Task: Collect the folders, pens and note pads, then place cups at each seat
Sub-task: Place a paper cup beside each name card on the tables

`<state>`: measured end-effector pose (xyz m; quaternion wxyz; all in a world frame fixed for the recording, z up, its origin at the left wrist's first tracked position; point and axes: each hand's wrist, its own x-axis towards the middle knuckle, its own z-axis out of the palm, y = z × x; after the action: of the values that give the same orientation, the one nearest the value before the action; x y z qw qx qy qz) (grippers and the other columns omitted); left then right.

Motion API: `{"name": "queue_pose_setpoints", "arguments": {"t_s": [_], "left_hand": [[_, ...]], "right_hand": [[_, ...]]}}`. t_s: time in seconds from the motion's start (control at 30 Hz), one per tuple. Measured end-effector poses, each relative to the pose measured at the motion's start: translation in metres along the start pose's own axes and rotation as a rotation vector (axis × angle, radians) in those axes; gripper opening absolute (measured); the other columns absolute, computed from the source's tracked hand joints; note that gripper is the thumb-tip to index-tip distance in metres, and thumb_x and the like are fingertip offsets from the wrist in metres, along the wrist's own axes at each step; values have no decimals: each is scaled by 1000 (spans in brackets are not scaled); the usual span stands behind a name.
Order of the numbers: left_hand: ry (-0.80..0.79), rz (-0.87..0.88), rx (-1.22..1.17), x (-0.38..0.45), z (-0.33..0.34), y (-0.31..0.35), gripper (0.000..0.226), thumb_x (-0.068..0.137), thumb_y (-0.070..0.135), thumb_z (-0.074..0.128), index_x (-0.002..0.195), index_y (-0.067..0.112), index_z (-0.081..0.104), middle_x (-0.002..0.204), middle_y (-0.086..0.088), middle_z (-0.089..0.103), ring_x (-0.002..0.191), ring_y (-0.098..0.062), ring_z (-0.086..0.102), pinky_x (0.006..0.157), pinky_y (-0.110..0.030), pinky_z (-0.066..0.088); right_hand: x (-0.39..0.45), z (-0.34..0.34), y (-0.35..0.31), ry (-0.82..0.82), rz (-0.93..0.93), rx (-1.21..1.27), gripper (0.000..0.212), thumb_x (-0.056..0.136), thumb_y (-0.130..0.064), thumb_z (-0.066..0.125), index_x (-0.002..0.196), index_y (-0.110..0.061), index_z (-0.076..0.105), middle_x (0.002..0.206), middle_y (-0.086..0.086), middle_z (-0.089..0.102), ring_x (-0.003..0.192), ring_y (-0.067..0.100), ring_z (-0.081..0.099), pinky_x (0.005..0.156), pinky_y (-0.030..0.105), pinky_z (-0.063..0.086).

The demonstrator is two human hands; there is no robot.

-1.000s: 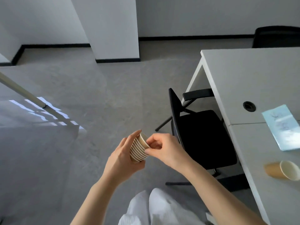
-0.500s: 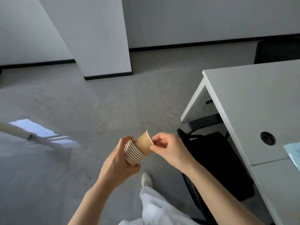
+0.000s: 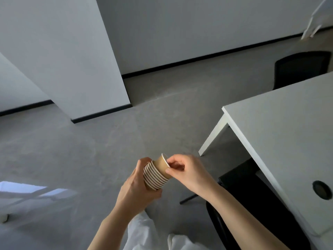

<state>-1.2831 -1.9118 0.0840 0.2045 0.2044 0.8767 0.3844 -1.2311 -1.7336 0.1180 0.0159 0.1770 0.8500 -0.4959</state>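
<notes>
A stack of brown paper cups [image 3: 154, 177] with white rims is tilted in front of me, over the grey floor. My left hand [image 3: 134, 186] wraps around the lower part of the stack. My right hand [image 3: 187, 171] pinches the rim of the top cup [image 3: 163, 165], which sticks partly out of the stack. The white table [image 3: 288, 134] stands to the right, its top bare where I see it.
A black chair [image 3: 252, 201] is pushed under the table's near side, and another black chair [image 3: 302, 68] stands at its far end. A cable hole [image 3: 321, 190] is in the tabletop. A white pillar [image 3: 72, 56] rises on the left. Grey floor lies ahead.
The view has swung up and left, so the blue paper and the cup lying on the table have left the frame. My right hand has pulled the top cup partly out of the stack.
</notes>
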Motion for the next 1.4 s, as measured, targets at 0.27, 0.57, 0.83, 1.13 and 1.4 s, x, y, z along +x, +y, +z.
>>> {"name": "queue_pose_setpoints", "arguments": {"t_s": [0.27,0.57,0.83,1.13,1.4], "left_hand": [[-177,121,115,148,-76,-17,70,53,43,70,113,44,34,89,12,61,75,-18,65,63,-42,55],[-356,307,198,296,-100,6,77,59,41,82,115,45,31,95,14,58,83,-7,63,63,-34,58],[-459,409,200,396,-47,64,82,57,35,85,117,45,30,97,17,57,83,-2,61,68,-28,58],[-529,445,145,514,32,191,81,58,26,86,114,42,31,100,15,58,85,-4,62,67,-30,57],[-649,443,57,589,101,266,84,48,45,78,119,37,34,103,4,60,86,-16,64,67,-38,57]], "right_hand": [[125,11,-41,149,32,-10,24,82,-18,72,105,-13,71,98,-5,73,86,2,65,75,5,46],[212,-28,-46,407,151,67,19,82,-8,70,101,-8,69,87,-9,67,82,5,66,75,14,52],[248,-111,-4,582,319,183,13,82,-12,70,94,-16,68,80,-16,66,74,-8,63,66,9,49],[295,-255,65,865,475,374,15,82,-5,69,86,-19,68,72,-10,67,62,0,63,65,21,53],[329,-326,115,1018,587,347,12,81,-7,70,90,-15,70,73,-12,66,69,5,63,64,19,48]]}}
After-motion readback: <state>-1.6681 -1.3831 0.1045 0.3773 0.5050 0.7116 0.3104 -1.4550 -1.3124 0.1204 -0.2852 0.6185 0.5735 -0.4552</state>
